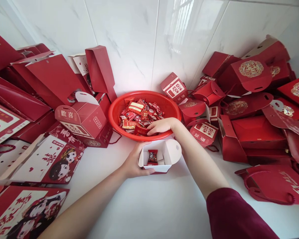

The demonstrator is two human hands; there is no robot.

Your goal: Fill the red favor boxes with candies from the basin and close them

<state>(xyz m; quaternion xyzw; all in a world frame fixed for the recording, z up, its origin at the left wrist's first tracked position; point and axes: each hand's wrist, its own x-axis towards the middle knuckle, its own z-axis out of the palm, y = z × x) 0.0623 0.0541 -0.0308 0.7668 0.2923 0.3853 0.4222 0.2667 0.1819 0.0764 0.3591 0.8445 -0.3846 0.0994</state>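
Note:
My left hand [134, 162] is closed around the left side of a small gift box [156, 170], red outside and white inside. The box stands with its top flaps open, and a red-wrapped candy [152, 155] shows inside along with other small packets. Just behind it is a red plastic basket [114, 116] holding many wrapped sweets. Over the basket's front rim, my right hand [161, 126] dips among the sweets, its fingertips together at a red candy packet [141, 130]. The thumb is hidden from view.
Red gift boxes and bags crowd the left side, among them a handled box [81, 118] and a bag with cartoon figures [62, 162]. More red boxes [250, 74] pile up at the right. A white tiled wall [129, 43] rises behind the white table [149, 205].

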